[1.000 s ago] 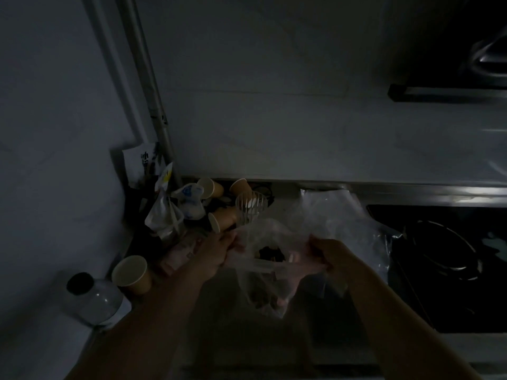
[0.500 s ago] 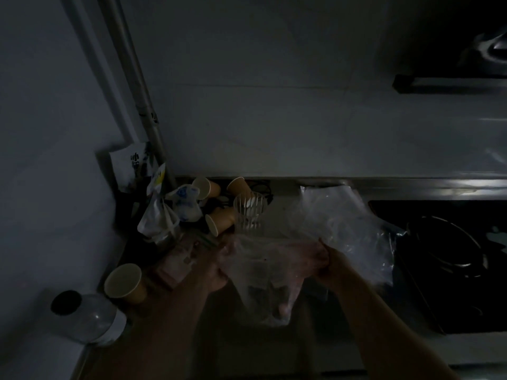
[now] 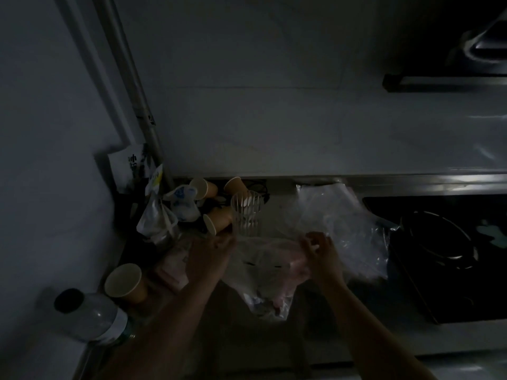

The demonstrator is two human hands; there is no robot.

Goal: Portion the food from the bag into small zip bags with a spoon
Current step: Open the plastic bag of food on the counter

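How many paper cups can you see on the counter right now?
4. One paper cup stands upright by the bottle; three lie tipped near the back wall: one, one, one beside the clear glass. Clutter may hide more.

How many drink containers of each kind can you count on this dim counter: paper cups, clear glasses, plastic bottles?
Paper cups: 4
Clear ribbed glass: 1
Plastic bottle: 1
Total: 6

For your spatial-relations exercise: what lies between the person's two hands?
In the head view, the thin plastic bag stretches between the left hand and the right hand; both grip its top edge, and it hangs below them.
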